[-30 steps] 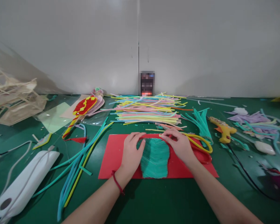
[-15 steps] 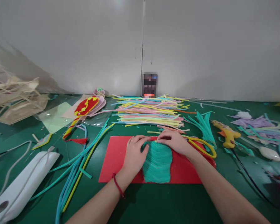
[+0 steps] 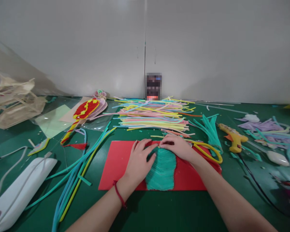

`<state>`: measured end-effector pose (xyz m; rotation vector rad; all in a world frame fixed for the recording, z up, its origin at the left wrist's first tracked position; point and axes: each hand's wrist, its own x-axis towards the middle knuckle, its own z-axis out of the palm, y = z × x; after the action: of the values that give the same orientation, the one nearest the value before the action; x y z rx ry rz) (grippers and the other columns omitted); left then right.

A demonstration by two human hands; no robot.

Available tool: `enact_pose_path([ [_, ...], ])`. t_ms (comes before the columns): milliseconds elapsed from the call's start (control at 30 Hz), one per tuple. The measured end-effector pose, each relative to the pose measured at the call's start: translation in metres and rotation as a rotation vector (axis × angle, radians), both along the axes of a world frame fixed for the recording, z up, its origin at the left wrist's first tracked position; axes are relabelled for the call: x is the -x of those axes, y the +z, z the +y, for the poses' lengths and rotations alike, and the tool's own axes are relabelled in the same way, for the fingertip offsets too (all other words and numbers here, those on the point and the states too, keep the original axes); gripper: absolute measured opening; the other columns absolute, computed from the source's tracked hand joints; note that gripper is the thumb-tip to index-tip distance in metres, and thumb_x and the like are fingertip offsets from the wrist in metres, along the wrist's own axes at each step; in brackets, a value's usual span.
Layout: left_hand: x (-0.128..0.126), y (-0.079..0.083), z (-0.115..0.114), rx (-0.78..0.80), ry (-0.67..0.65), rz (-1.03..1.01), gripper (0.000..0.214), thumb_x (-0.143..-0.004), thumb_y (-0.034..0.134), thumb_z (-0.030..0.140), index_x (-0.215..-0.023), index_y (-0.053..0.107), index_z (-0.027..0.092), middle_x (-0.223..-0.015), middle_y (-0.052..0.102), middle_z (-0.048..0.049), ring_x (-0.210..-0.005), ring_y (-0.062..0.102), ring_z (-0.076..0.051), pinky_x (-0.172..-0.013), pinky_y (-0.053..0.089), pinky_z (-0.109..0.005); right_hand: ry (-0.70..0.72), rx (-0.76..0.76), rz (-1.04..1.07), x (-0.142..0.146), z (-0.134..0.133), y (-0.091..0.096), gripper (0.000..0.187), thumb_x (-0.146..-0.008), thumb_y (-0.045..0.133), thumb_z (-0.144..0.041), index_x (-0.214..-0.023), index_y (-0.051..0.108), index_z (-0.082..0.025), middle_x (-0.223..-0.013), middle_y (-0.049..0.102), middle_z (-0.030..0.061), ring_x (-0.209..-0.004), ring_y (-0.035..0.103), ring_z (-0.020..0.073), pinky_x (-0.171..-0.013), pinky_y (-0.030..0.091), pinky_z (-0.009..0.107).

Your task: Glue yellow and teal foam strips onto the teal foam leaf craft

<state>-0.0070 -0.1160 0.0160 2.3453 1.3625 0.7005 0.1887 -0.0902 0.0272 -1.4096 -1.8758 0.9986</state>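
Note:
A teal panel of chenille stems (image 3: 162, 170), its rows set in a V pattern, lies on a red board (image 3: 117, 161). My left hand (image 3: 140, 161) rests along the panel's upper left side, fingers stretched out and thumb apart. At the panel's top edge, my right hand (image 3: 175, 146) is closed in a pinch. A tiny yellowish bit shows at its fingertips, but what they hold is mostly hidden. Behind the right wrist, a yellow chenille stem loop (image 3: 218, 158) lies over the board's right end.
Loose chenille stems (image 3: 154, 117) are piled at the back before a phone (image 3: 154, 87). A yellow glue gun (image 3: 235, 143) with a black cord lies right. Left are a red-and-yellow fan-shaped piece (image 3: 86, 109), teal and blue stems (image 3: 73, 175) and a white power strip (image 3: 21, 193).
The left thumb and index finger have spread a little wider over the panel's upper edge. My right hand keeps its pinch at the top. The whole view has shifted slightly.

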Motion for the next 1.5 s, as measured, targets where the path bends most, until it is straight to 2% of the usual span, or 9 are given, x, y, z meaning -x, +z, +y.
enact_pose_path([
  [367,-0.001,0.002,0.0,0.029,0.0,0.007,0.03,-0.087,0.054,0.019,-0.113,0.064,0.028,-0.127,0.057,-0.0059,-0.122,0.048,-0.024,-0.108,0.03,-0.053,-0.032,-0.053,0.015,-0.001,-0.003,-0.002,0.009,-0.077,0.065,-0.027,-0.075,0.073,-0.023,-0.081,0.071,0.0028,-0.086,0.063,0.0204,-0.082,0.047,0.035],
  [567,-0.001,0.002,0.001,0.041,-0.006,0.036,0.033,-0.088,0.053,0.021,-0.119,0.061,0.028,-0.13,0.056,-0.0059,-0.124,0.047,-0.024,-0.109,0.028,-0.053,-0.06,-0.069,0.039,-0.003,-0.004,-0.005,0.011,-0.077,0.065,-0.029,-0.077,0.074,-0.023,-0.082,0.071,0.0034,-0.086,0.064,0.0205,-0.081,0.048,0.034],
  [1167,-0.001,-0.001,0.001,0.02,0.008,-0.023,0.031,-0.086,0.055,0.021,-0.114,0.063,0.03,-0.128,0.057,-0.0043,-0.122,0.049,-0.023,-0.109,0.028,-0.053,-0.039,-0.109,0.039,-0.002,-0.004,-0.004,0.015,-0.079,0.064,-0.036,-0.076,0.073,-0.024,-0.08,0.069,0.0031,-0.081,0.064,0.0193,-0.078,0.049,0.034],
  [1267,0.0,0.0,0.003,0.079,0.028,-0.13,0.033,-0.087,0.05,0.016,-0.115,0.063,0.03,-0.125,0.06,-0.003,-0.119,0.051,-0.021,-0.109,0.029,-0.051,-0.065,-0.087,0.067,-0.002,-0.004,-0.003,0.015,-0.078,0.065,-0.036,-0.079,0.074,-0.023,-0.081,0.069,0.0036,-0.081,0.064,0.0196,-0.077,0.05,0.033],
  [1400,0.004,0.001,0.007,0.183,0.136,-0.444,0.035,-0.089,0.039,0.011,-0.109,0.065,0.025,-0.115,0.064,-0.0043,-0.109,0.058,-0.017,-0.1,0.044,-0.039,-0.103,-0.042,0.074,-0.003,-0.005,0.001,0.017,-0.078,0.064,-0.037,-0.079,0.074,-0.023,-0.081,0.069,0.0039,-0.07,0.064,0.0184,-0.066,0.051,0.032],
  [1500,0.005,0.002,0.008,0.191,0.199,-0.567,0.033,-0.088,0.039,0.013,-0.104,0.066,0.024,-0.108,0.065,-0.0045,-0.103,0.06,-0.016,-0.094,0.047,-0.036,-0.076,-0.097,0.041,-0.004,-0.005,0.005,0.015,-0.08,0.063,-0.035,-0.079,0.074,-0.024,-0.083,0.07,0.0043,-0.079,0.064,0.0207,-0.075,0.051,0.035],
])
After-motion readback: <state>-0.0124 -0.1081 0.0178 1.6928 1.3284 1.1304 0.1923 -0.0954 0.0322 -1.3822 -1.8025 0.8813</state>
